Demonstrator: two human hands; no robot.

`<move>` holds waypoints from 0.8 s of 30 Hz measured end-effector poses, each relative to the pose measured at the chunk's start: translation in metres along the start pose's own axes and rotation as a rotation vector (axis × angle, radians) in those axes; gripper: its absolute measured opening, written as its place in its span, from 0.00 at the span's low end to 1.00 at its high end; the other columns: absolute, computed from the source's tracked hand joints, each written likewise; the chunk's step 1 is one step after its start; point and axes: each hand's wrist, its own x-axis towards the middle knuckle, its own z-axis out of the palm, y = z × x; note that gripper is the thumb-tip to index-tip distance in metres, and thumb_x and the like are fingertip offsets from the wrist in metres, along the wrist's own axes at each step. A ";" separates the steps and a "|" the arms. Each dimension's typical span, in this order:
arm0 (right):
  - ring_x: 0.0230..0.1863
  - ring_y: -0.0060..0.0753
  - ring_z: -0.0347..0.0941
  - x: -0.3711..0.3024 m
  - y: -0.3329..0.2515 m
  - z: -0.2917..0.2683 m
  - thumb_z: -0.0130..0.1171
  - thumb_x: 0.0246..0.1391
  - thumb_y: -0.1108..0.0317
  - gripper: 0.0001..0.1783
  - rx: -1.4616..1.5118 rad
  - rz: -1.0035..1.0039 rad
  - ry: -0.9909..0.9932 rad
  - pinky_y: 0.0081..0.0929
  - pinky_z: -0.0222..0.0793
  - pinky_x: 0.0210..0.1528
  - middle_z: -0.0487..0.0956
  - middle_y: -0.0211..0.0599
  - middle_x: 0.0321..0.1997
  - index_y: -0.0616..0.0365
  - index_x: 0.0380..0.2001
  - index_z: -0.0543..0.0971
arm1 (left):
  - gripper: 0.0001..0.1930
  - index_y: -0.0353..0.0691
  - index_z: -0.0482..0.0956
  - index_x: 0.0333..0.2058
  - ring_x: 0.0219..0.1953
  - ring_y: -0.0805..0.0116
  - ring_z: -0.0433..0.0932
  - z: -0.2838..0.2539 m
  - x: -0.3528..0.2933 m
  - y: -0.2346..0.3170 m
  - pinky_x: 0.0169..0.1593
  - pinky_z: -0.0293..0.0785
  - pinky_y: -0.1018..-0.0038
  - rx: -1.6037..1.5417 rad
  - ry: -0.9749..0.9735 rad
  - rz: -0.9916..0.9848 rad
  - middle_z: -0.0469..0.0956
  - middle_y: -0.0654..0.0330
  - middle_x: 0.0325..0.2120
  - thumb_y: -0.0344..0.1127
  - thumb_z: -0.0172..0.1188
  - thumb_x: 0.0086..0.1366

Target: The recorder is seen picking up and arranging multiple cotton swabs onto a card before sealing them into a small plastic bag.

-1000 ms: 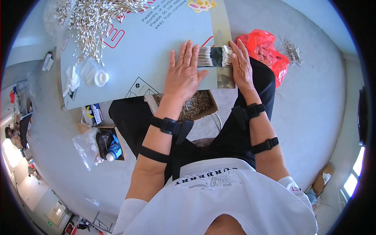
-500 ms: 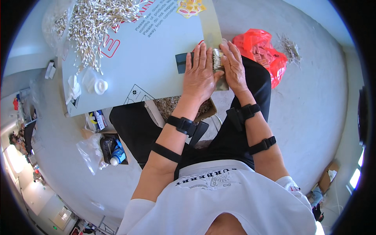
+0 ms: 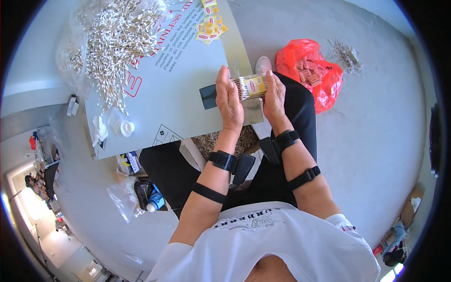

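Between my two hands, above the table's right edge, is a clear pack of cotton swabs (image 3: 254, 86) with a yellow label facing up. My left hand (image 3: 229, 104) holds its left end, fingers long and pressed against it, with swab tips showing beside the thumb. At the right end my right hand (image 3: 274, 97) grips the pack, its thumb and fingers closed around that side. A dark blue rectangular piece (image 3: 207, 97) lies on the table just left of my left hand.
Loose cotton swabs (image 3: 122, 42) heap at the table's far left, partly in a clear bag. Yellow labels (image 3: 211, 29) lie at the far edge. A red plastic bag (image 3: 292, 56) of pink packs stands on the floor at right. An open box (image 3: 251, 134) of sticks sits under the near edge.
Both hands have lifted off the tabletop with the swab pack and turned so the yellow label shows. The view has shifted a little.
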 end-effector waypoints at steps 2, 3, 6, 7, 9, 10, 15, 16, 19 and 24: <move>0.31 0.15 0.66 -0.002 -0.001 0.001 0.50 0.66 0.55 0.20 -0.010 -0.013 0.010 0.19 0.63 0.34 0.75 0.24 0.29 0.61 0.33 0.78 | 0.26 0.29 0.59 0.63 0.66 0.56 0.60 0.006 -0.002 0.001 0.67 0.55 0.64 -0.139 0.030 -0.027 0.60 0.45 0.63 0.42 0.42 0.74; 0.30 0.15 0.66 -0.003 -0.001 0.002 0.49 0.67 0.54 0.20 -0.026 -0.026 0.016 0.18 0.63 0.34 0.74 0.23 0.28 0.61 0.32 0.78 | 0.26 0.29 0.59 0.63 0.66 0.56 0.60 0.012 -0.002 0.002 0.67 0.55 0.64 -0.137 0.025 -0.024 0.60 0.45 0.63 0.42 0.42 0.74; 0.30 0.15 0.62 -0.004 0.001 0.006 0.48 0.67 0.56 0.19 -0.056 -0.089 0.011 0.19 0.61 0.33 0.71 0.22 0.27 0.61 0.30 0.76 | 0.27 0.28 0.60 0.62 0.64 0.56 0.62 0.026 -0.001 0.003 0.67 0.56 0.64 -0.417 0.135 -0.111 0.61 0.46 0.62 0.42 0.44 0.74; 0.30 0.15 0.61 -0.004 0.002 0.006 0.48 0.68 0.57 0.19 -0.100 -0.142 -0.010 0.19 0.61 0.33 0.70 0.22 0.26 0.62 0.29 0.75 | 0.27 0.27 0.60 0.62 0.64 0.57 0.63 0.027 0.000 0.003 0.67 0.57 0.64 -0.516 0.183 -0.153 0.62 0.46 0.62 0.43 0.45 0.73; 0.30 0.15 0.58 -0.002 0.003 0.004 0.47 0.68 0.58 0.19 -0.139 -0.167 0.001 0.19 0.59 0.33 0.68 0.22 0.26 0.62 0.28 0.74 | 0.28 0.27 0.60 0.62 0.63 0.57 0.63 0.025 0.002 0.002 0.67 0.57 0.64 -0.613 0.229 -0.196 0.62 0.46 0.61 0.44 0.46 0.73; 0.29 0.14 0.60 -0.001 0.003 0.003 0.50 0.66 0.59 0.17 -0.116 -0.165 0.000 0.19 0.60 0.32 0.69 0.22 0.26 0.61 0.29 0.75 | 0.29 0.27 0.60 0.61 0.63 0.57 0.63 0.021 0.004 0.000 0.67 0.57 0.64 -0.664 0.210 -0.242 0.62 0.46 0.61 0.45 0.45 0.73; 0.28 0.14 0.67 -0.012 -0.008 0.005 0.63 0.57 0.61 0.12 0.125 0.113 0.109 0.17 0.62 0.29 0.74 0.23 0.27 0.59 0.35 0.78 | 0.28 0.27 0.59 0.61 0.66 0.55 0.58 0.020 -0.007 0.009 0.69 0.51 0.62 -0.386 0.164 -0.106 0.60 0.45 0.62 0.44 0.47 0.72; 0.27 0.14 0.69 -0.011 -0.003 -0.005 0.66 0.52 0.63 0.13 0.202 0.141 0.075 0.16 0.63 0.28 0.76 0.24 0.28 0.59 0.37 0.78 | 0.29 0.26 0.57 0.62 0.67 0.54 0.56 0.023 -0.014 0.011 0.69 0.50 0.62 -0.286 0.143 -0.086 0.57 0.43 0.63 0.44 0.46 0.73; 0.26 0.14 0.70 -0.014 -0.001 -0.009 0.71 0.45 0.68 0.15 0.223 0.162 0.030 0.15 0.64 0.28 0.78 0.25 0.29 0.59 0.35 0.78 | 0.28 0.26 0.58 0.61 0.66 0.55 0.58 0.028 -0.025 0.017 0.69 0.51 0.62 -0.326 0.136 -0.145 0.59 0.43 0.62 0.44 0.47 0.73; 0.28 0.17 0.73 -0.029 -0.013 0.008 0.72 0.42 0.74 0.14 0.141 0.104 0.083 0.18 0.69 0.31 0.80 0.28 0.30 0.61 0.33 0.79 | 0.27 0.28 0.61 0.59 0.60 0.59 0.64 0.028 -0.025 0.023 0.64 0.58 0.64 -0.265 0.221 -0.235 0.64 0.47 0.58 0.47 0.46 0.73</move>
